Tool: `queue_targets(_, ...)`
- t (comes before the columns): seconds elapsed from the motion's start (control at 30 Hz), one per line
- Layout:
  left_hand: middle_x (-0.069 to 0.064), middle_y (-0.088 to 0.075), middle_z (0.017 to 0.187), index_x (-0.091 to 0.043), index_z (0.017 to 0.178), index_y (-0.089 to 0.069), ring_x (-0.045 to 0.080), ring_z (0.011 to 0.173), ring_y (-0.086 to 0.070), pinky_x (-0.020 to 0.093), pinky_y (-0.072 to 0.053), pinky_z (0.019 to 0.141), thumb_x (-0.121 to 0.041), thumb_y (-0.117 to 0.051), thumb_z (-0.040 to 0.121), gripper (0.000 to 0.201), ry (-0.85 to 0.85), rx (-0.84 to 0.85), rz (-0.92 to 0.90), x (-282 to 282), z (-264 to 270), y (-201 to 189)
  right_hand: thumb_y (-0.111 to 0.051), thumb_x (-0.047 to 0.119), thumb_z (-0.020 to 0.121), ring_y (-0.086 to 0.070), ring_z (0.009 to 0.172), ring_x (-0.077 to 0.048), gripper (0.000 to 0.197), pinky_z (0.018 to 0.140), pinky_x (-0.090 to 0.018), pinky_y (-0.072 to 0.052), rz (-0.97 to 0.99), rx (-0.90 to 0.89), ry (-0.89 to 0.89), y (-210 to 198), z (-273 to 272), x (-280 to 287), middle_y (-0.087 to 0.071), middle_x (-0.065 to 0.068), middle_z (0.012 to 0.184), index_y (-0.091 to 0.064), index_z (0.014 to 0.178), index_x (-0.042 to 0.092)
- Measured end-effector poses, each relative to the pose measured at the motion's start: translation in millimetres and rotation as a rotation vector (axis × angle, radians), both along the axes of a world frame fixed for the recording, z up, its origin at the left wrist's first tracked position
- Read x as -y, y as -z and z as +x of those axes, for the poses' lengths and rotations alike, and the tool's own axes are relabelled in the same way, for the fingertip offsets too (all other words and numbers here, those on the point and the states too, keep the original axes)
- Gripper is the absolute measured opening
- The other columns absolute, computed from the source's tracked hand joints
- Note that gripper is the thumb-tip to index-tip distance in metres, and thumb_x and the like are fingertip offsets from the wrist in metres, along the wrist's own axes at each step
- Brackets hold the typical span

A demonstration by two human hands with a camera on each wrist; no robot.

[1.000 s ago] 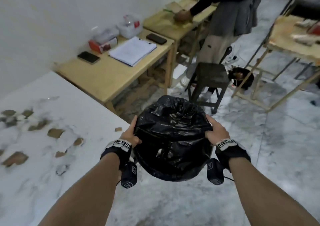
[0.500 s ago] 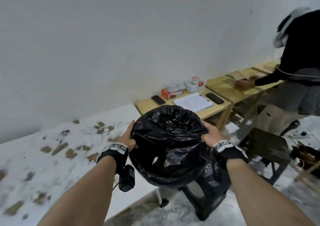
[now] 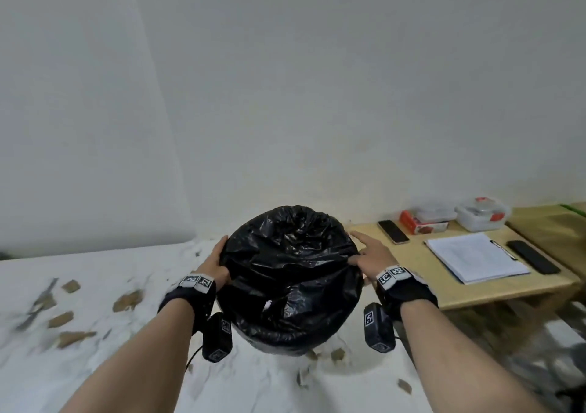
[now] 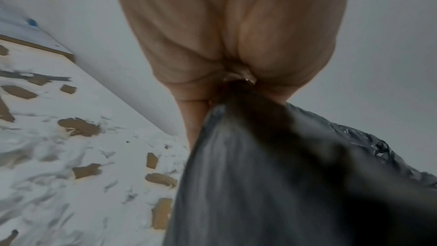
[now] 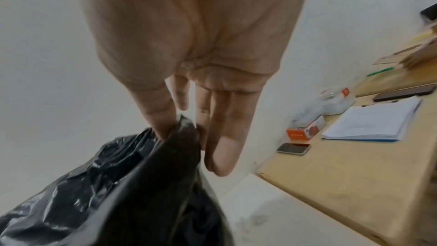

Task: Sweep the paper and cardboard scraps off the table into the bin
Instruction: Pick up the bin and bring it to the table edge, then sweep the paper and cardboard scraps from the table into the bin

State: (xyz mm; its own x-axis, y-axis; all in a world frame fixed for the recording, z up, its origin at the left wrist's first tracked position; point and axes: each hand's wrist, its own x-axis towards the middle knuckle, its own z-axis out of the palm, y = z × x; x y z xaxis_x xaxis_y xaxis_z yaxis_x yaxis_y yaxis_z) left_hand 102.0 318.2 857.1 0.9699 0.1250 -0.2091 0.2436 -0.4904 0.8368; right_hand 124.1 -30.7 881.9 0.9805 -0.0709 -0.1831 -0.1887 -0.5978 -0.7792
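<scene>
Head view shows the bin (image 3: 290,279), lined with a black plastic bag, at the centre of the frame over the white worktop (image 3: 95,365); whether its base rests on that surface is hidden. The left hand (image 3: 214,265) grips its left rim, and in the left wrist view the fingers (image 4: 189,89) are curled over the bag's edge. The right hand (image 3: 371,254) is at the right rim: in the right wrist view its thumb and one finger pinch a fold of bag while the other fingers (image 5: 224,137) stay straight. Brown cardboard scraps (image 3: 126,300) lie scattered on the worktop at lower left, with a few just below the bin. At right, a wooden worktop (image 3: 444,289) carries a clipboard (image 3: 475,255), two phones (image 3: 393,232) and plastic boxes (image 3: 482,214).
</scene>
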Motion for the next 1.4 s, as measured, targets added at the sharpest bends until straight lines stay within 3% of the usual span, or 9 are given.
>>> queue_targets(0.07,0.010,-0.053,0.141,-0.041,0.155,-0.022,0.031,0.107,-0.060,0.045,-0.055,0.090,0.004,-0.045,0.073,0.097,-0.065,-0.007,-0.026,-29.5,10.9,13.1,-0.063,0.020,0.080,-0.064,0.086,-0.021,0.069,0.052,-0.027,-0.054,0.041,-0.047,0.002,3.2,19.8,-18.1,-0.065,0.001,0.105,-0.036,0.139,0.043)
queue_targets(0.17,0.011,-0.054,0.142,-0.039,0.155,-0.025,0.033,0.115,-0.057,0.045,-0.052,0.096,-0.002,-0.049,0.063,0.101,-0.167,-0.023,-0.047,-67.3,23.5,31.1,-0.062,0.021,0.083,-0.059,0.079,-0.018,0.069,0.050,-0.025,-0.047,0.023,-0.067,-0.005,8.7,41.9,-33.3,-0.060,0.001,0.102,-0.033,0.143,0.039)
queue_targets(0.33,0.016,-0.052,0.143,-0.032,0.157,-0.022,0.038,0.121,-0.053,0.050,-0.049,0.098,0.013,-0.049,0.072,0.100,-0.336,-0.053,-0.093,-106.0,33.9,60.4,-0.064,0.018,0.086,-0.056,0.087,-0.019,0.072,0.058,-0.027,-0.052,-0.078,-0.118,-0.048,26.9,72.5,-43.2,-0.050,-0.006,0.134,-0.028,0.147,0.034)
queue_targets(0.47,0.014,-0.050,0.145,-0.034,0.156,-0.021,0.039,0.123,-0.052,0.054,-0.048,0.100,0.013,-0.050,0.072,0.100,-0.408,-0.086,-0.119,-119.1,56.2,85.9,-0.068,0.020,0.083,-0.054,0.103,-0.022,0.077,0.083,-0.036,-0.054,-0.137,-0.177,-0.089,50.9,106.5,-47.8,-0.047,-0.005,0.139,-0.027,0.146,0.036)
queue_targets(0.63,0.013,-0.052,0.143,-0.038,0.155,-0.022,0.039,0.120,-0.054,0.057,-0.049,0.098,0.007,-0.053,0.068,0.103,-0.460,-0.101,-0.118,-120.8,99.1,111.9,-0.072,0.019,0.079,-0.052,0.108,-0.021,0.084,0.081,-0.031,-0.047,-0.179,-0.250,-0.182,90.6,166.0,-59.9,-0.042,-0.007,0.145,-0.025,0.148,0.034)
queue_targets(0.83,0.013,-0.050,0.144,-0.038,0.155,-0.022,0.041,0.115,-0.056,0.057,-0.053,0.088,0.019,-0.044,0.073,0.103,-0.507,-0.122,-0.076,-121.1,161.1,136.0,-0.078,0.032,0.074,-0.035,0.137,-0.031,0.096,0.105,-0.039,-0.037,-0.269,-0.338,-0.290,156.3,244.4,-76.0,-0.030,-0.010,0.151,-0.021,0.150,0.028)
queue_targets(1.13,0.011,-0.055,0.123,-0.034,0.154,-0.029,0.032,0.086,-0.058,0.038,-0.052,0.064,0.026,-0.043,0.077,0.099,-0.578,-0.176,-0.089,-127.4,212.4,166.2,-0.075,0.053,0.070,-0.005,0.141,-0.044,0.112,0.110,-0.048,-0.027,-0.546,-0.485,-0.346,266.7,297.2,-116.0,0.001,-0.010,0.151,0.005,0.147,0.042)
queue_targets(1.33,0.011,-0.059,0.119,-0.040,0.152,-0.031,0.032,0.081,-0.059,0.035,-0.051,0.062,0.028,-0.041,0.077,0.102,-0.587,-0.203,-0.149,-141.6,227.4,180.1,-0.075,0.056,0.062,-0.022,0.133,-0.042,0.120,0.096,-0.055,-0.042,-0.770,-0.373,-0.481,296.1,312.7,-145.9,0.010,-0.006,0.147,0.018,0.138,0.053)
queue_targets(1.4,0.009,-0.058,0.120,-0.042,0.150,-0.031,0.033,0.082,-0.059,0.038,-0.052,0.064,0.027,-0.041,0.077,0.102,-0.582,-0.215,-0.165,-145.8,230.6,181.7,-0.076,0.051,0.061,-0.023,0.131,-0.038,0.111,0.091,-0.053,-0.044,-0.804,-0.336,-0.534,299.4,313.8,-153.4,0.005,-0.003,0.149,0.008,0.134,0.054)
